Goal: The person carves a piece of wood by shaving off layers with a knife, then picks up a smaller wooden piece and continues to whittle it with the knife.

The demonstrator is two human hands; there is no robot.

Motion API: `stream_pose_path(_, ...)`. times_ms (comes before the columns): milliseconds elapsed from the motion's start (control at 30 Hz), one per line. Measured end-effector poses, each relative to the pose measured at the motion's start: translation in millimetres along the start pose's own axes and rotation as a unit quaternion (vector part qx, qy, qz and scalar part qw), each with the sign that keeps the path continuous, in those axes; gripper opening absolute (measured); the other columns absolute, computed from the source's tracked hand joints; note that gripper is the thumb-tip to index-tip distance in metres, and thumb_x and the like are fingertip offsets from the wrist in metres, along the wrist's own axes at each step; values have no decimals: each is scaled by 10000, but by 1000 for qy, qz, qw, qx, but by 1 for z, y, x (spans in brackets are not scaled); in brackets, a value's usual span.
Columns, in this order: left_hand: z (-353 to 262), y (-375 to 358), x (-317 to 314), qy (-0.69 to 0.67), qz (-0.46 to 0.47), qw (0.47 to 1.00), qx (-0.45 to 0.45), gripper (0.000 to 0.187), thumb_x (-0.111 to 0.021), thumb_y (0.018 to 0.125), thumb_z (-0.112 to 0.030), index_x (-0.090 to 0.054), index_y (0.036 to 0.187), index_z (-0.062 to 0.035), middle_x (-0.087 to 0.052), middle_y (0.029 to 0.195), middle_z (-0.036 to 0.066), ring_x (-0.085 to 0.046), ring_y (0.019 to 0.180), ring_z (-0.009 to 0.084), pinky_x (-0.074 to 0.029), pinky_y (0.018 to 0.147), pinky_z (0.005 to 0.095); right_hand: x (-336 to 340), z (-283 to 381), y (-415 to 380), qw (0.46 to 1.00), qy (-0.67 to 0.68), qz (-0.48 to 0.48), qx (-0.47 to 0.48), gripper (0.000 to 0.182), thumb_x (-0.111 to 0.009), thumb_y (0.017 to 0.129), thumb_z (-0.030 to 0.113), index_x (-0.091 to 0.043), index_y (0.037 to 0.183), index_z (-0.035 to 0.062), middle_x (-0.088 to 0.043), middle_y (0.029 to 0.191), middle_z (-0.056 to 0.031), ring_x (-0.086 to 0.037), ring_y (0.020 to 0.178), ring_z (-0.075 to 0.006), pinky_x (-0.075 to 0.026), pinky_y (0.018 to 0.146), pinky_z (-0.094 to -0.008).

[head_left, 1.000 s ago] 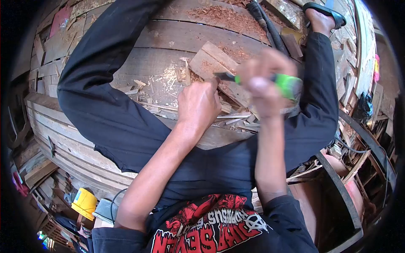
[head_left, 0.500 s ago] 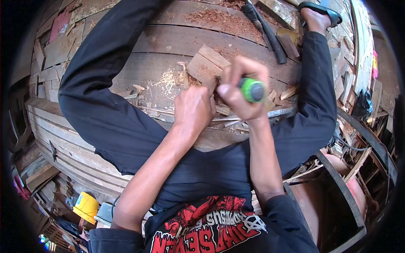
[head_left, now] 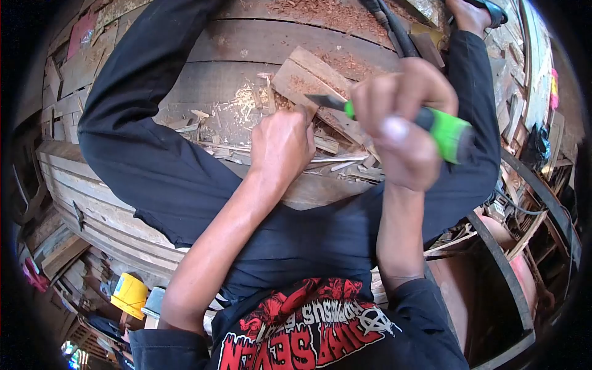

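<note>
Two bare hands work over a curved surface of wooden planks point(head_left: 259, 46), between the person's legs in black trousers point(head_left: 148, 154). The right hand point(head_left: 404, 132) is raised, its fingers clenched around the green and black handle of a chisel point(head_left: 431, 123); the metal blade sticks out to the left, its tip just beside the left hand and above a flat wood block point(head_left: 308, 77). The left hand point(head_left: 280, 145) rests on the planks at the near edge of that block, fingers curled down on something small that the hand hides, so what it grasps cannot be told. Pale wood chips point(head_left: 240, 111) and splinters lie scattered around both hands. Reddish sawdust point(head_left: 314, 9) sits on the far planks. Down at the near left stands a yellow container point(head_left: 128, 295).
</note>
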State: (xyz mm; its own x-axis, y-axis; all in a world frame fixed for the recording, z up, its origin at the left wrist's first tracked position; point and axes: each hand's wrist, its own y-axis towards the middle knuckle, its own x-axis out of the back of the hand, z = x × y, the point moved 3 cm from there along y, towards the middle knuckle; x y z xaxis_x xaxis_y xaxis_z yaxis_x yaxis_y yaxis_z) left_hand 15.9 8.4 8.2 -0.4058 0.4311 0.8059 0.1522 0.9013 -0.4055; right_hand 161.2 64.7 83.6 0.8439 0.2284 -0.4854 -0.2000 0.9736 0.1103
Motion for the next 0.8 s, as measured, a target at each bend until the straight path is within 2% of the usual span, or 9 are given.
stream_pose_path(133,-2,9,8,-9,25,1000,5,184,-708,872,-150,-729,947,17,-709,771,261,-735,770,439,-602,721,527,11,-42,1,985,-166,34,16,310,-720,817,102,-432,702,114,-432,594,21,-398,503,-64,-327,474,-259)
stream_pose_path(200,5,10,2,-9,9,1000,7,203,-720,870,-187,-718,904,13,-707,773,262,-732,775,439,-597,722,527,15,-23,6,994,-108,-10,29,306,-712,826,116,-427,715,119,-431,600,18,-385,503,-63,-312,469,-261)
stream_pose_path(233,7,9,0,-10,6,1000,17,215,-723,868,-205,-710,924,2,-705,772,260,-730,781,439,-592,723,535,16,-8,7,1000,9,-7,-5,295,-691,841,141,-414,739,125,-417,605,28,-361,503,-63,-295,482,-258)
stream_pose_path(267,8,7,-2,-12,4,1000,25,229,-726,867,-224,-703,943,-9,-704,771,259,-729,788,439,-586,724,542,12,4,9,995,85,-46,7,272,-694,788,36,-443,699,92,-439,602,25,-402,517,-50,-285,459,-248)
stream_pose_path(333,4,4,-1,-11,-8,1000,10,193,-718,873,-196,-701,942,-17,-698,766,254,-720,778,442,-585,723,541,14,-4,2,999,-35,-13,28,290,-681,837,141,-404,753,120,-416,608,32,-339,501,-69,-282,510,-258)
stream_pose_path(433,-2,11,9,-5,-4,1000,3,194,-713,873,-191,-707,958,-16,-698,769,250,-719,776,441,-585,723,540,13,-25,1,999,-37,-22,-15,262,-677,773,26,-433,694,80,-410,576,31,-378,515,-48,-280,465,-242)
stream_pose_path(500,0,7,6,-10,3,1000,-3,205,-713,870,-189,-710,974,-12,-698,770,250,-720,778,439,-585,725,539,16,-15,-1,999,-30,-35,-1,259,-669,766,17,-429,693,81,-419,578,26,-380,516,-48,-285,468,-240)
stream_pose_path(600,3,5,-2,6,-15,1000,-23,216,-697,867,-136,-731,1077,-95,-713,777,227,-733,759,425,-602,704,529,12,-2,2,998,33,-43,21,252,-652,762,-4,-423,693,77,-464,581,7,-383,504,-57,-295,458,-240)
stream_pose_path(800,1,5,0,7,3,1000,-13,264,-683,878,-125,-715,1140,-108,-713,772,223,-735,751,419,-601,693,529,9,-5,-1,999,23,-48,12,258,-675,773,19,-432,709,80,-461,577,4,-391,499,-69,-301,467,-249)
